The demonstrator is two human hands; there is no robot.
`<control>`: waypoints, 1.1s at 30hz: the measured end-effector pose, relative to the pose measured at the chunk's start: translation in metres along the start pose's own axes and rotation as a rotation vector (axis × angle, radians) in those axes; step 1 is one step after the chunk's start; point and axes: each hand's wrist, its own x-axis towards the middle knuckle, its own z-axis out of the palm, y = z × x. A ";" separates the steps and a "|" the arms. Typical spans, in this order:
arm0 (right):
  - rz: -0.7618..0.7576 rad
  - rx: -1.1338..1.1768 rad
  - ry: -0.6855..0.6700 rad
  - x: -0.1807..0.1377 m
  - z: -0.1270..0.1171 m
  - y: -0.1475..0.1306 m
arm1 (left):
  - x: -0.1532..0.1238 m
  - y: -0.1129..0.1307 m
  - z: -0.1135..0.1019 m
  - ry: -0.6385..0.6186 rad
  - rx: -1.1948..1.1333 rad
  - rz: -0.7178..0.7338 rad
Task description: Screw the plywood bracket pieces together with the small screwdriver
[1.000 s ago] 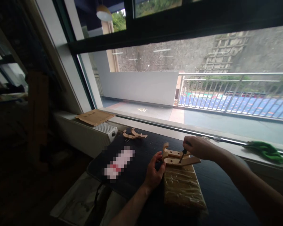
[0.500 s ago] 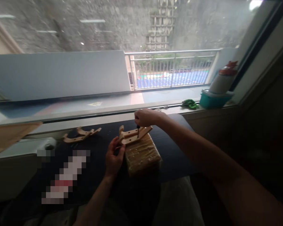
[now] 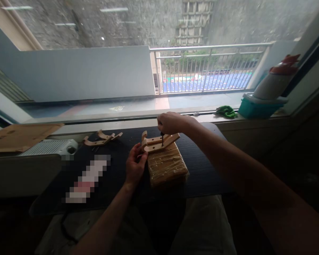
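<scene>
My right hand (image 3: 171, 123) is closed round the top of a screwdriver (image 3: 162, 139), whose dark shaft points down at a hole in a curved wooden piece (image 3: 154, 146). That piece, with drilled holes and upturned ends, rests on a plastic-wrapped brown block (image 3: 167, 163). At its left end my left hand (image 3: 136, 162) grips the curved wood between thumb and fingers. Some of the left fingers are hidden behind the wood. A second curved wooden assembly (image 3: 102, 139) lies on the dark table (image 3: 202, 180), with small thin parts beside it.
A blurred-out pale strip (image 3: 91, 177) lies left on the table. Beyond it are a radiator (image 3: 55, 147) and a brown cardboard sheet (image 3: 23, 136). On the windowsill stand a green cloth (image 3: 227, 111), a teal box (image 3: 260, 107) and a bottle with an orange top (image 3: 272, 83).
The view has shifted, so everything appears slightly higher and further right. Both hands keep their places at the wooden piece, and the screwdriver still stands upright in it.
</scene>
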 end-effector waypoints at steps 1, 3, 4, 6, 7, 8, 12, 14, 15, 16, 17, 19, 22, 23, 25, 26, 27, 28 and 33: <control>0.004 0.000 -0.001 0.001 0.000 0.000 | 0.000 0.000 0.000 -0.002 -0.001 -0.001; 0.010 0.004 -0.009 0.001 -0.001 0.001 | -0.001 0.000 0.000 -0.003 -0.005 -0.002; 0.012 0.008 -0.014 0.002 -0.001 0.002 | -0.001 0.000 0.000 -0.005 -0.006 -0.001; 0.017 0.018 -0.020 0.002 -0.001 0.004 | -0.001 0.000 0.000 -0.004 -0.001 0.000; 0.018 0.022 -0.019 0.002 -0.001 0.005 | -0.001 0.000 0.000 -0.006 0.004 -0.002; 0.019 0.026 -0.017 0.003 -0.001 0.007 | -0.001 0.001 0.000 -0.005 0.008 -0.004; 0.012 0.038 -0.008 0.004 0.000 0.011 | -0.001 0.002 0.000 0.004 0.014 -0.014; 0.002 0.039 -0.003 0.005 0.001 0.012 | -0.002 0.003 0.000 0.004 0.015 -0.012; -0.003 0.037 0.001 0.006 0.001 0.012 | -0.002 0.004 0.001 0.003 0.016 -0.011; -0.009 0.034 0.006 0.006 0.001 0.012 | -0.001 0.004 0.001 0.004 0.019 -0.011; -0.013 0.031 0.010 0.006 0.002 0.011 | -0.001 0.005 0.001 0.007 0.021 -0.012; -0.016 0.025 0.015 0.006 0.002 0.012 | -0.001 0.006 0.001 0.013 0.022 -0.016; -0.017 0.021 0.010 0.006 0.002 0.012 | -0.001 0.006 0.002 0.017 0.014 -0.022; -0.019 0.020 0.007 0.006 0.002 0.012 | -0.002 0.006 0.002 0.018 0.012 -0.024; -0.025 0.017 0.001 0.007 0.002 0.011 | -0.002 0.006 0.002 0.022 0.007 -0.027; -0.027 0.016 -0.001 0.007 0.002 0.010 | -0.002 0.006 0.001 0.027 0.003 -0.027; -0.028 0.013 -0.003 0.008 0.001 0.009 | -0.002 0.006 0.001 0.032 -0.005 -0.026; -0.027 0.011 -0.005 0.008 0.000 0.007 | -0.002 0.006 0.001 0.035 -0.015 -0.027; -0.002 0.010 -0.015 0.005 -0.003 0.004 | 0.000 0.002 -0.001 0.019 -0.056 -0.050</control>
